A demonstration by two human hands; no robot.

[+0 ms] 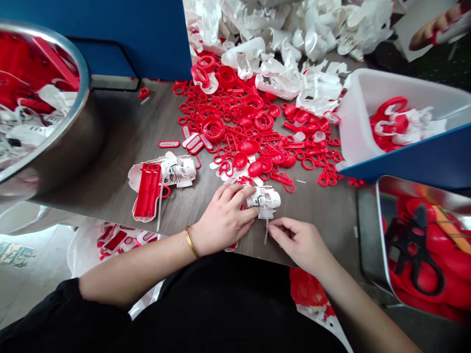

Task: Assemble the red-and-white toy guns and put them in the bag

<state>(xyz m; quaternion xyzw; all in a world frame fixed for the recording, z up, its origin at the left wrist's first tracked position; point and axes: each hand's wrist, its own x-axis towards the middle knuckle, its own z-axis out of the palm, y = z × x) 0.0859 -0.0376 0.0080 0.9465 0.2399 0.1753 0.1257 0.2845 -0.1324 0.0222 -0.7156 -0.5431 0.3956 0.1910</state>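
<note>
My left hand (224,215) rests on the table with its fingers curled over a small white plastic assembly (265,198) that has red parts under it. My right hand (298,240) sits just below and to the right, fingers pinched near a thin white strip (265,234) hanging from that assembly. A gold bracelet (191,242) is on my left wrist. To the left lies another white shell with a red insert (149,189).
Red rings, caps and domes (253,127) are scattered over the wooden table, with white shells (294,44) piled behind. A steel bowl (69,132) stands left, a white bin (368,98) right, and a metal tray with black scissors (415,245) lower right. Another person's hand (434,29) shows top right.
</note>
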